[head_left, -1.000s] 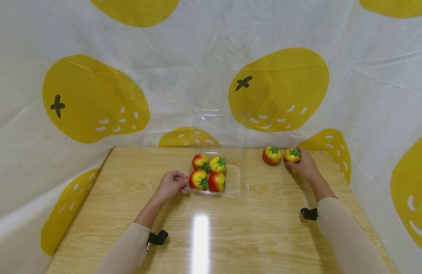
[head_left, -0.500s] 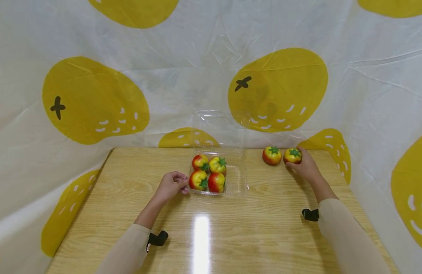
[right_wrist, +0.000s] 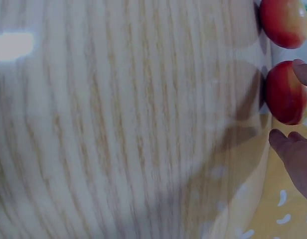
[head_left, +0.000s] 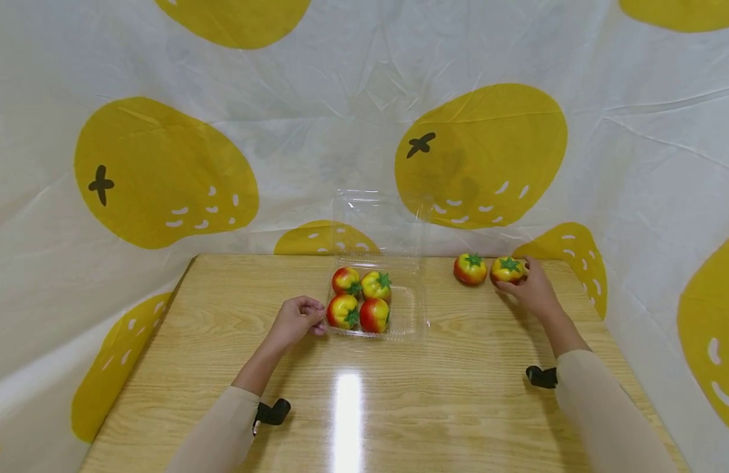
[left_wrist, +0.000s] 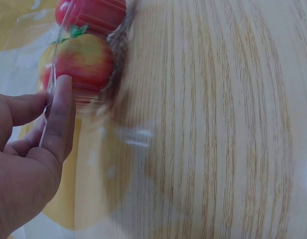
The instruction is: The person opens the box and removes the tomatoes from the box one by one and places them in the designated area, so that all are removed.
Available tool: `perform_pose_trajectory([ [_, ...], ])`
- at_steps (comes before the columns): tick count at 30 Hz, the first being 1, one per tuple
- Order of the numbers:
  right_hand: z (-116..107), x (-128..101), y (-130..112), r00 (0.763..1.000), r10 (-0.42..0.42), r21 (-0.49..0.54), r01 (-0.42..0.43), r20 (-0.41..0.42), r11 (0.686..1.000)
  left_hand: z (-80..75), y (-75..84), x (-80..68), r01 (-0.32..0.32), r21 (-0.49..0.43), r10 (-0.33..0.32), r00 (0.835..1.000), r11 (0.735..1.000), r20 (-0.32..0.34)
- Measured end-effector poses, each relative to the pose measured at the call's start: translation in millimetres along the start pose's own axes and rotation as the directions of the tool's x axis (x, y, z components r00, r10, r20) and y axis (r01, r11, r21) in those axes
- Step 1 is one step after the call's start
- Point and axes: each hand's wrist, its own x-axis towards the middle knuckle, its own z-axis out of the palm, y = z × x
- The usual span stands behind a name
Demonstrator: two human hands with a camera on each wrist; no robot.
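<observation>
A clear plastic clamshell container [head_left: 407, 310] stands with its lid raised at the back. Inside, on its left side, sit several glossy red-and-yellow tomatoes [head_left: 374, 315] with green star-shaped tops. My left hand [head_left: 296, 320] pinches the container's left rim between thumb and fingers, as the left wrist view shows close to one tomato [left_wrist: 83, 62]. Far right, my right hand [head_left: 536, 289] has thumb and fingers curled around another tomato [head_left: 506, 269] on the table. In the right wrist view the thumb overlaps this tomato [right_wrist: 284, 94], while lower fingers [right_wrist: 288, 149] stand a little apart from it.
One more tomato [head_left: 469, 269] sits just left of the right hand's one, near the table's back edge. A white cloth with yellow fruit prints [head_left: 317, 157] hangs behind and beside the wooden table [head_left: 435, 407].
My right hand and the tomato at it have shifted slightly right, and more of that tomato's right side shows. The left hand, the container and its tomatoes have stayed in place.
</observation>
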Motion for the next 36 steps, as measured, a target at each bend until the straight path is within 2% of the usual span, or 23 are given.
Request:
perform_pose_trajectory([
  [5,-8,-9,-7,1.000,-0.004,0.043,0.005,-0.017,0.999,0.3,1.1,0.0,0.000,0.001,0.000,1.000,1.000,0.005],
  [12,-19,-22,-23,0.997,-0.045,-0.004,0.045,-0.060,0.999,-1.3,0.3,0.8,0.002,-0.008,-0.002,1.000,1.000,0.015],
  [20,-17,-38,-42,0.987,-0.129,-0.032,0.127,-0.094,0.991,-1.3,-0.3,1.8,0.005,0.006,-0.005,1.000,1.000,0.006],
  [24,-12,-48,-54,0.974,-0.203,-0.057,0.199,-0.095,0.978,-0.1,0.3,0.6,0.011,0.000,-0.011,1.000,1.000,0.005],
  [28,-2,-54,-66,0.952,-0.295,-0.104,0.287,-0.081,0.952,-0.5,-0.1,-0.2,0.018,-0.012,-0.018,1.000,1.000,0.008],
  [33,14,-59,-81,0.921,-0.388,-0.112,0.382,-0.038,0.917,-1.0,0.8,-0.2,0.012,-0.004,-0.012,1.000,1.000,0.002],
  [36,23,-62,-92,0.909,-0.416,-0.113,0.414,0.000,0.903,-0.9,0.8,-0.1,0.010,0.004,-0.010,1.000,1.000,0.001],
])
